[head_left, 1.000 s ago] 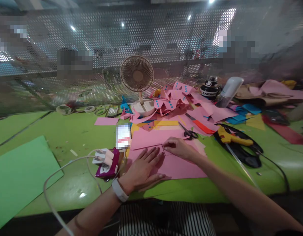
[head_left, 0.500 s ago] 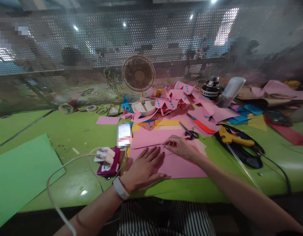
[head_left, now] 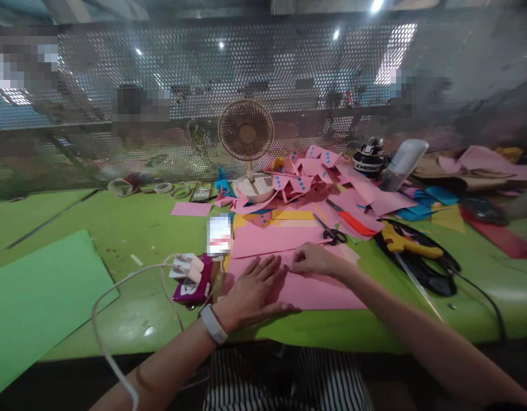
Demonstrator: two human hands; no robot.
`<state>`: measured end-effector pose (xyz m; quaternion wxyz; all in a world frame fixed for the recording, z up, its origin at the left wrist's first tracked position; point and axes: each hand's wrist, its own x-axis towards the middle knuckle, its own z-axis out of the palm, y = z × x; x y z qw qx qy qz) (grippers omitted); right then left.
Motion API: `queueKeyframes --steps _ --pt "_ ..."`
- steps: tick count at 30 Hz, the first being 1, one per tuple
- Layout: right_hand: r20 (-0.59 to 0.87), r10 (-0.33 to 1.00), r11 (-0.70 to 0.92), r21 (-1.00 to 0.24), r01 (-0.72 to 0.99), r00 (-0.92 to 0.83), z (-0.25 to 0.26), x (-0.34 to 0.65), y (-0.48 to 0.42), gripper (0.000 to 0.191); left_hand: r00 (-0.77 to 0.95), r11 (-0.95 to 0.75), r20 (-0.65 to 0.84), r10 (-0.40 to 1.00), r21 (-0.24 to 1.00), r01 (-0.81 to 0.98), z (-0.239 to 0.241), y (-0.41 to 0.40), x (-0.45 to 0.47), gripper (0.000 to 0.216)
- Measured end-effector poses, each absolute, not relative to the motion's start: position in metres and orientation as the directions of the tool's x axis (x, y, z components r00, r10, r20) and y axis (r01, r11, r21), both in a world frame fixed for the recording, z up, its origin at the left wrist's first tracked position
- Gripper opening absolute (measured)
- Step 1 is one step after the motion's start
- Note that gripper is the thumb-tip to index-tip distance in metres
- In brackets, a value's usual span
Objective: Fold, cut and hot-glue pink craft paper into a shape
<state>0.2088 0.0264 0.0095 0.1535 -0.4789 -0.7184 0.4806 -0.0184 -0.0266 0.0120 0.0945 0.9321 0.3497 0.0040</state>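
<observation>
My left hand [head_left: 255, 291] lies flat with its fingers stretched out on a sheet of pink paper [head_left: 332, 294], pressing on its left part. Just right of those fingertips, my right hand [head_left: 310, 260] is closed in a pinch low over the same sheet. Whatever it pinches is too small or too hidden to name. A thin short line shows on the paper beside the pinching fingers. Behind both hands lies another pink sheet [head_left: 267, 237], with black-handled scissors [head_left: 332, 233] at its right end.
A purple power socket [head_left: 195, 288] with white plugs and cables stands left, near a lit phone [head_left: 219, 234]. Rightward lies a yellow-handled glue gun [head_left: 409, 242] on a black tray. A fan [head_left: 246, 132], pink cut paper [head_left: 319, 165], a bottle [head_left: 404, 165] and an orange cutter [head_left: 356, 222] sit behind.
My right hand has come slightly nearer to me over the pink sheet, still pinched. My left hand stays flat in place. The whole view has shifted a little.
</observation>
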Motion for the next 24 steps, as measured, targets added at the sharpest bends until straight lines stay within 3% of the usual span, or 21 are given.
queueKeyframes --steps 12,24 --pt "-0.415 0.744 -0.079 -0.833 0.548 -0.524 0.012 0.206 0.045 0.014 0.762 -0.744 -0.058 0.645 0.178 0.644 0.012 -0.025 -0.019 0.084" --pt "-0.46 0.705 -0.129 -0.832 0.54 -0.54 0.016 0.207 0.046 0.013 0.773 -0.755 -0.098 0.627 0.165 0.634 0.017 -0.025 -0.026 0.082"
